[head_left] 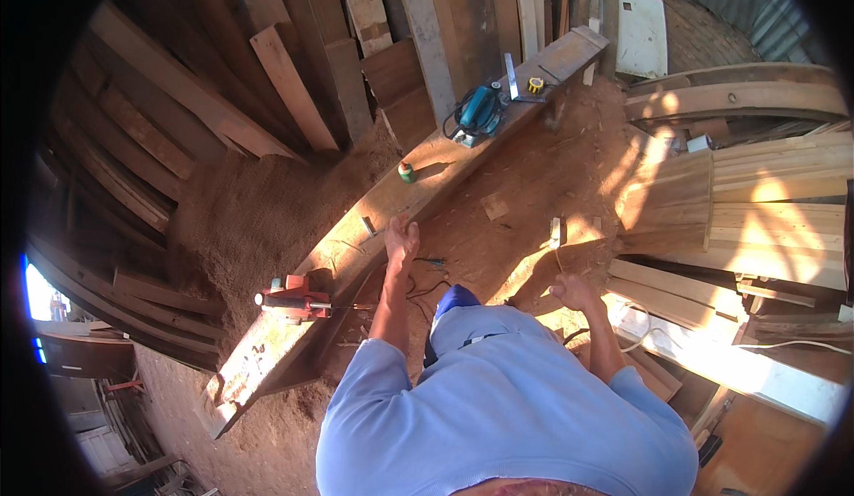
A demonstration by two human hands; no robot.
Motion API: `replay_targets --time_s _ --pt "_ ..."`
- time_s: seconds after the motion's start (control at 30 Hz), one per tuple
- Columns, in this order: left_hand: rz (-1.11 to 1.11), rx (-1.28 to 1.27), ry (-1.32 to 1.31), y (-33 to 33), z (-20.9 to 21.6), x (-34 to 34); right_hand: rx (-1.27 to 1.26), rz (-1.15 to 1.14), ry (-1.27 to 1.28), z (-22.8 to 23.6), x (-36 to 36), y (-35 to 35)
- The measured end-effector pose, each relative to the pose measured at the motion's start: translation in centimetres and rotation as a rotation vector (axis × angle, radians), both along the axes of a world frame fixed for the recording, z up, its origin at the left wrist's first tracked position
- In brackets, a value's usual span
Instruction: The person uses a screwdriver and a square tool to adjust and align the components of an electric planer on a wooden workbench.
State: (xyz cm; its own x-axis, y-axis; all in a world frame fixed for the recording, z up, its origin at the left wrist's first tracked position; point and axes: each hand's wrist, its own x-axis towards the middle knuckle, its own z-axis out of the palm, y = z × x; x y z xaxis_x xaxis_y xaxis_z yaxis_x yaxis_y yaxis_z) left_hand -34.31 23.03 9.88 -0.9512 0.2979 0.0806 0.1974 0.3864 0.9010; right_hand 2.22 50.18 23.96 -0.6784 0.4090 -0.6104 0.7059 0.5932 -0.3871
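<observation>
My left hand [402, 238] rests at the near edge of a long wooden beam [366, 201], its fingers loosely apart and nothing seen in them. Just left of it on the beam is a small dark metal piece [368, 226]. My right hand [576, 293] is held off to the right of my body with its fingers curled closed; what is in them, if anything, is hidden. A thin cord runs from a pale socket block [558, 232] toward that hand. Farther up the beam are a small green container [406, 172] and a teal electric planer [480, 113].
A red power tool [295, 300] sits on the beam's near left part. Toward its far end lie a try square [511, 76] and a yellow tape measure [535, 85]. Boards [294, 87] lean at the back. Stacked planks [774, 229] stand right. Sawdust [245, 211] covers the ground.
</observation>
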Motion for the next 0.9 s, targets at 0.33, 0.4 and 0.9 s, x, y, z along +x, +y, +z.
replay_targets --time_s 0.33,0.4,0.9 --pt "-0.05 -0.146 0.075 9.7 7.1 -5.2 -0.076 0.055 0.006 1.2 -12.0 7.4" --pt "-0.07 -0.156 0.047 12.4 7.3 -8.0 -0.037 0.279 0.039 -2.2 -14.8 9.2" --pt "-0.542 -0.347 -0.461 34.7 4.0 -21.8 -0.115 -0.02 0.052 -1.0 -25.8 21.5"
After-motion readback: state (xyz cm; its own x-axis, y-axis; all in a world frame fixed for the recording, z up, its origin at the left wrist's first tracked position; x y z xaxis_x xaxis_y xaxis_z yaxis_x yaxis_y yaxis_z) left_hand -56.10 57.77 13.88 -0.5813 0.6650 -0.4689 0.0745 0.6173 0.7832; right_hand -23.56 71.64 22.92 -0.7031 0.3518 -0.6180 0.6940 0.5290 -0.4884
